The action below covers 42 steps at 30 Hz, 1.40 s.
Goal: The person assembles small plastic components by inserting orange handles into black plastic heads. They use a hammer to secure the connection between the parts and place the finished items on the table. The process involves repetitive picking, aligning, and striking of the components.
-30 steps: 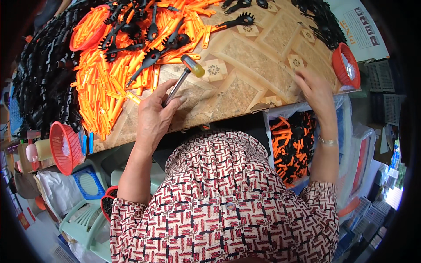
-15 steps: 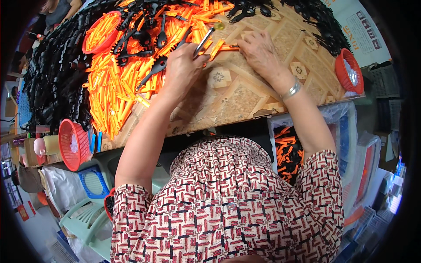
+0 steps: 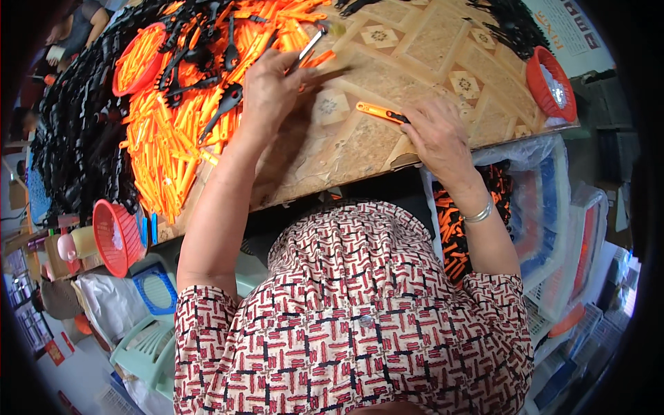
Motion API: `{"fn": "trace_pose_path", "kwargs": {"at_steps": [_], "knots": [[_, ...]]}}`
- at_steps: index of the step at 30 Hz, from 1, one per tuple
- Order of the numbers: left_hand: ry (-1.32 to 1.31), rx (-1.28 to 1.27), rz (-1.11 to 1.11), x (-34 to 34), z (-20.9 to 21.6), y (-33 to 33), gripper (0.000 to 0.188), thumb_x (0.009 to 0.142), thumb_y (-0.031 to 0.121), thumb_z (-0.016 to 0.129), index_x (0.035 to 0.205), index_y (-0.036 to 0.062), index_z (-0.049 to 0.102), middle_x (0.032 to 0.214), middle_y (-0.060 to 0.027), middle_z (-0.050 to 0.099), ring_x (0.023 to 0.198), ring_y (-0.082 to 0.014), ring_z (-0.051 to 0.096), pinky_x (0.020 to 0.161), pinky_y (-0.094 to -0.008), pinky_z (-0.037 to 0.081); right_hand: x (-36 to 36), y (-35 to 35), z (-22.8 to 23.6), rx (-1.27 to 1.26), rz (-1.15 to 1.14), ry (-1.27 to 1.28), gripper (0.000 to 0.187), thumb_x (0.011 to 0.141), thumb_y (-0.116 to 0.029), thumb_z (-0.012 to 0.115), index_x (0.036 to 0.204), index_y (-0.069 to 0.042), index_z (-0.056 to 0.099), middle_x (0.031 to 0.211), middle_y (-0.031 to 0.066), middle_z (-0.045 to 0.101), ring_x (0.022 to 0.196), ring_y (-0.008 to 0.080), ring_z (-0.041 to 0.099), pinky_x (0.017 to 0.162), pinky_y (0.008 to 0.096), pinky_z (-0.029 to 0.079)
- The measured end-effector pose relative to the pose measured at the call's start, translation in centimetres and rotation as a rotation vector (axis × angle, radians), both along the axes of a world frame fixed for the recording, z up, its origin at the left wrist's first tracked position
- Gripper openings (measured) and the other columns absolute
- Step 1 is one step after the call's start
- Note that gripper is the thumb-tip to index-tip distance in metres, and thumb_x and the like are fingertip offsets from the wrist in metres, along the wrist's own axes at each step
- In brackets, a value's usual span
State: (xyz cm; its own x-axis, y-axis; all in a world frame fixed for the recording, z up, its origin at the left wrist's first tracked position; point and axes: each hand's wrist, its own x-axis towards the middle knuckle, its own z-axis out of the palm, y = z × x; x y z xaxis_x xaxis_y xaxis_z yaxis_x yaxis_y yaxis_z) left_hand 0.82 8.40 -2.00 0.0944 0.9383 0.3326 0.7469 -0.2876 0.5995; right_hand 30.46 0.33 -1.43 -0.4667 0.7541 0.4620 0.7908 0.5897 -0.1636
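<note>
My right hand, above the near part of the table, grips an orange handle with a black end. Most of the black end is hidden under my fingers. My left hand is closed around a slim black-and-silver tool with a blurred yellowish end. Another orange handle lies close to that hand; whether my fingers touch it I cannot tell. Just left of my left hand spreads a heap of orange handles. Black utensil heads, including a spoon-like one, lie on top of the heap.
Black parts are piled along the far left and far right. Red baskets stand at the right, left front and on the heap. Below the table edge, a lined container holds orange-and-black pieces. A person sits at upper left.
My right hand has drawn back toward the near edge with the orange handle, away from my left hand. My left hand has shifted slightly left and away from me, still holding the tool.
</note>
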Motion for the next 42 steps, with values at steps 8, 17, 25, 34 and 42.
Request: {"fn": "trace_pose_path", "kwargs": {"at_steps": [8,17,25,34,42], "knots": [[-0.010,-0.152,0.079,-3.9,0.1,-2.8,0.028,0.095,0.012,0.073,0.124,0.0099,0.073,0.093,0.0000,0.072,0.078,-0.0067,0.058,0.071,-0.0239,0.049,-3.9,-2.3,-0.3,-0.018,0.137,0.010,0.019,0.085,-0.014,0.068,0.103,-0.007,0.069,0.089,0.0061,0.056,0.094,0.0244,0.057,0.088,0.0396,0.045],[-0.627,-0.332,0.101,-3.7,0.6,-6.2,0.028,0.098,0.008,0.069,0.126,0.0065,0.066,0.102,-0.0015,0.070,0.069,-0.0031,0.055,0.061,-0.0204,0.045,-4.1,-2.8,-0.7,-0.039,0.132,0.020,0.025,0.085,-0.013,0.072,0.109,-0.006,0.069,0.097,0.0068,0.059,0.099,0.0254,0.058,0.092,0.0403,0.045],[-0.193,-0.191,0.042,-2.4,1.5,-8.6,0.023,0.093,0.009,0.076,0.115,0.0024,0.074,0.096,-0.0011,0.062,0.086,-0.0104,0.061,0.077,-0.0264,0.051,-3.6,-3.2,-0.9,-0.078,0.116,0.032,0.032,0.082,-0.013,0.078,0.111,-0.005,0.069,0.105,0.0073,0.061,0.104,0.0263,0.059,0.096,0.0413,0.045],[0.111,-0.083,-0.080,0.0,0.5,-7.1,0.019,0.088,0.015,0.078,0.104,0.0049,0.076,0.099,-0.0091,0.068,0.090,-0.0260,0.069,0.080,-0.0356,0.054,-3.6,-3.6,-0.4,-0.077,0.089,0.057,0.029,0.081,-0.014,0.079,0.107,-0.006,0.068,0.105,0.0058,0.063,0.106,0.0258,0.059,0.096,0.0415,0.045],[-0.064,-0.334,-0.190,0.8,3.3,-10.6,0.021,0.087,0.015,0.081,0.105,0.0044,0.077,0.087,-0.0079,0.068,0.079,-0.0192,0.065,0.073,-0.0326,0.050,-3.5,-3.5,-0.9,-0.086,0.079,0.110,0.024,0.081,-0.015,0.079,0.103,-0.007,0.072,0.103,0.0053,0.062,0.104,0.0250,0.058,0.094,0.0402,0.045]]}}
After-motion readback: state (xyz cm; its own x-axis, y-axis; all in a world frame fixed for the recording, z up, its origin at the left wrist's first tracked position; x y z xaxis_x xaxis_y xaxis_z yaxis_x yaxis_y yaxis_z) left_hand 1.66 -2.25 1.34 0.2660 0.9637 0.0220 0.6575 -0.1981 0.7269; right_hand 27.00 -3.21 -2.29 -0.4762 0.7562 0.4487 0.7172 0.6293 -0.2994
